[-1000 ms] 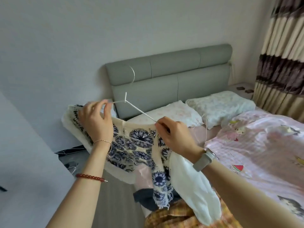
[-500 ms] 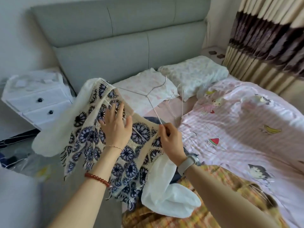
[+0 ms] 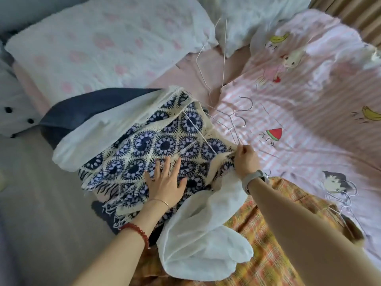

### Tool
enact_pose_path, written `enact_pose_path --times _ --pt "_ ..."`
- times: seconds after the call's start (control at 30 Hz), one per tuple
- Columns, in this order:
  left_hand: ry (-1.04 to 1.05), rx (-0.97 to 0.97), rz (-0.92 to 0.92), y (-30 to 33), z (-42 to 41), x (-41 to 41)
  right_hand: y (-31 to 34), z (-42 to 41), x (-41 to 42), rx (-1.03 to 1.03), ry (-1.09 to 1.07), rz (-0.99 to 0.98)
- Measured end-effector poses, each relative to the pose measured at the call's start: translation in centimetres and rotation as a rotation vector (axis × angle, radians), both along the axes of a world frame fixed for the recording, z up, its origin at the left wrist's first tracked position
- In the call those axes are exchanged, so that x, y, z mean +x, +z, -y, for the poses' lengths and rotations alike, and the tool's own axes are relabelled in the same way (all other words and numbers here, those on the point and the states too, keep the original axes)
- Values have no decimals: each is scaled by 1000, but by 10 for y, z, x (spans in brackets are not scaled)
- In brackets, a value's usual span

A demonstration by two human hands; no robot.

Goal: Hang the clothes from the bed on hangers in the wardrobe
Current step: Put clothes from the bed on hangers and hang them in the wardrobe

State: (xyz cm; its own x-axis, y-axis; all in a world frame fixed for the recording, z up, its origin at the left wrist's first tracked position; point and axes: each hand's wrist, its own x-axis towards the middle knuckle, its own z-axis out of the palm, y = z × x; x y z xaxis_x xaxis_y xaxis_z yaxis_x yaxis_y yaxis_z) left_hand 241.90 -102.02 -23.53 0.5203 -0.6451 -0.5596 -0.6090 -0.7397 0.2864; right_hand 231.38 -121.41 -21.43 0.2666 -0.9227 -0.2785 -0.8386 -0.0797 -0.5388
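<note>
A cream top with blue flower crochet and white sleeves (image 3: 156, 145) lies spread on the bed. My left hand (image 3: 166, 182) rests flat on its patterned front, fingers straight. My right hand (image 3: 246, 159) pinches the top's edge together with the end of a thin white wire hanger (image 3: 198, 131) that lies across the crochet. A white sleeve (image 3: 202, 240) hangs off below my right wrist.
Several more wire hangers (image 3: 237, 116) lie on the pink striped quilt (image 3: 309, 112); another pair (image 3: 344, 195) lies at the right. An orange plaid garment (image 3: 266, 240) and a dark blue garment (image 3: 86, 108) lie under the top. Pillows (image 3: 103, 44) sit behind, a white drawer unit (image 3: 12, 112) at left.
The top and hanger went from held up in the air down onto the bed. My left hand let go of the hanger and now lies flat on the crochet. The view tilted down.
</note>
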Motion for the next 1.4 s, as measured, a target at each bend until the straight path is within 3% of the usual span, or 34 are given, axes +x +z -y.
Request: enact_pose_path --times 0.17,0.3,0.6,0.8,1.13,1.33,1.4 --pt "-61 132 -78 -34 -1 5 -30 4 -2 51 139 -194" --pt "-5 79 -87 -21 -1 14 -14 -15 1 -8 196 -260" --pt "137 -211 354 82 -49 12 83 -82 -4 -234 535 -160" --pt "232 -287 491 141 -132 -48 159 -157 -51 -326 705 -72" --pt "542 -234 563 202 -315 -223 200 -321 -161 -187 1098 43" --pt "703 -149 738 221 -450 -295 224 -446 -184 -131 1501 64" --pt "798 -130 823 229 -495 -312 235 -491 -186 -131 1624 154"
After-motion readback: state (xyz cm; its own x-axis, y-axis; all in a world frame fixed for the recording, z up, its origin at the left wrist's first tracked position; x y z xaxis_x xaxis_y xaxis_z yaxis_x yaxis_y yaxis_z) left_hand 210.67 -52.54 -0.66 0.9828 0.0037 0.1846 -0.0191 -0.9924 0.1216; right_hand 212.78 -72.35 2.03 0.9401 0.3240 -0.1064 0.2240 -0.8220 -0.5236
